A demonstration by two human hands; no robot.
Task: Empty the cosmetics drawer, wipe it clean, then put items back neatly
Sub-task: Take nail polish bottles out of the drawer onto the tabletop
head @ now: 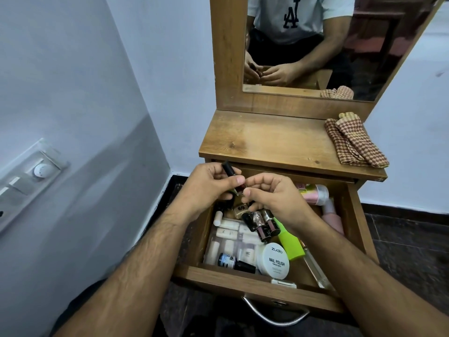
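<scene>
Nearest, a curved metal pull handle (275, 314) hanging off the front panel of the open brown wooden drawer (243, 279), pulled well out and far from emptied. Just inside the front wall: a small white compact (283, 283), a round white tub lettered NAIL POLISH (273, 259), a dark nail varnish bottle lying on its side (237, 261), a clear pouch of pale cream tubes (229, 237). Further in, a lime-green plastic tube (290, 242), two maroon bottles with silver caps (263, 226) and pink containers (323, 198) crowded at the right back. Above all this, left hand (206, 188) curled round a slim black-capped stick, perhaps a lipstick or liner (230, 172), right hand (274, 195) pinching at its lower end with thumb and forefinger (whether anything else sits under those fingers, impossible to tell). Risk here, by judgement: a two-handed fiddle directly over the clutter, so any slip drops the stick or a loosened cap back among the bottles; glass varnish knocked together could crack or leak, making the wipe harder. Beyond, bare wooden dresser top (264, 139), likely landing place, with a red-and-cream checked cloth (353, 142) folded at its right edge, close enough to the lip to be swept off by a careless elbow. Farthest, the wood-framed mirror (364, 57).
</scene>
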